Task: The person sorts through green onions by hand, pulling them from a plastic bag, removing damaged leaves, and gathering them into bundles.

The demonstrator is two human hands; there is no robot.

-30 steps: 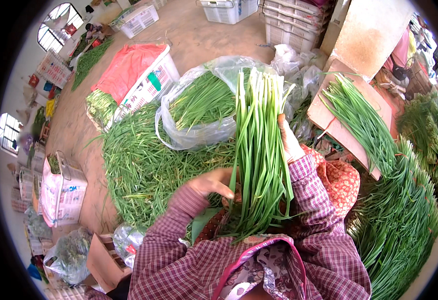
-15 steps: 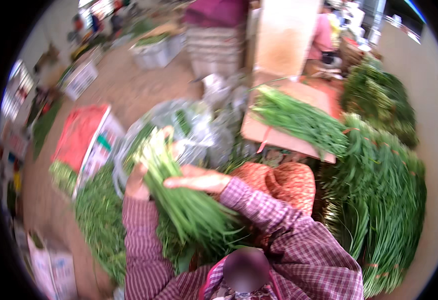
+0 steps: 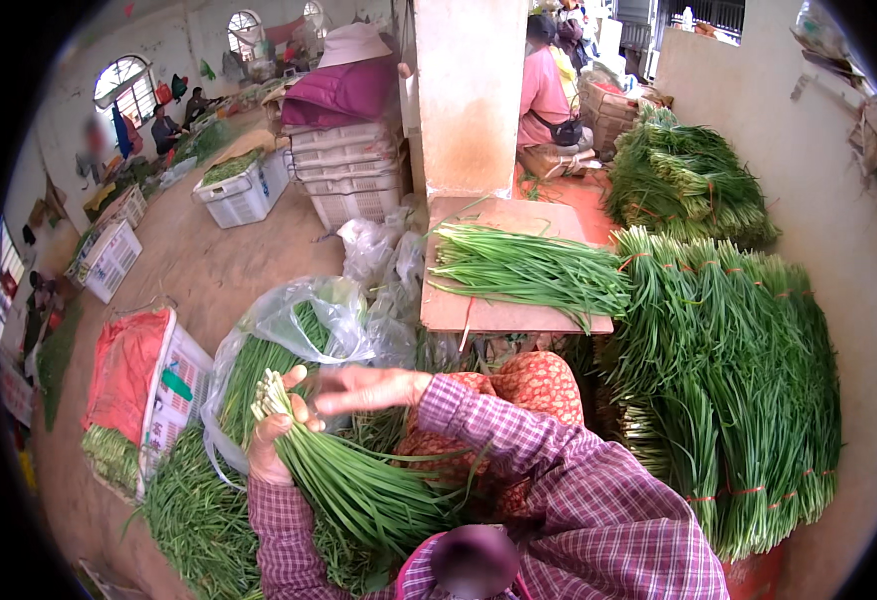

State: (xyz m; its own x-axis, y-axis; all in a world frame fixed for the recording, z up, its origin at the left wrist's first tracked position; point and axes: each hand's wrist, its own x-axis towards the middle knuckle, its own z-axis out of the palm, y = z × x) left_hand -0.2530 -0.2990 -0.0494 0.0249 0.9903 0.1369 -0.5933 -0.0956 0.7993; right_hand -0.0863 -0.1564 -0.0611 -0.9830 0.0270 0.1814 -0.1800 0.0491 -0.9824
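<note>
My left hand (image 3: 277, 440) is wrapped round a bunch of garlic chives (image 3: 359, 475) just below its pale stem ends, which point up and away from me. The green leaves trail down to the right towards my lap. Close to the right of the stem ends is my right hand (image 3: 369, 390), its fingers stretched out and a little blurred, with nothing seen in them. Behind my left hand, a clear plastic bag (image 3: 304, 318) stands open with more chives inside. Another loose bundle of chives (image 3: 529, 270) lies on the pinkish board (image 3: 446, 315) ahead.
Tied chives (image 3: 729, 390) are stacked high at my right, with a further heap (image 3: 689, 180) behind. Loose greens (image 3: 199, 510) lie at my left, near a white crate (image 3: 174, 385) with red cloth. Stacked crates (image 3: 349, 175) and a pillar (image 3: 471, 100) stand ahead; a person (image 3: 544, 90) sits beyond.
My right hand has come off the bunch and is now apart from its leaves. My left hand still holds the chives, slightly lower and left. The whole view has shifted.
</note>
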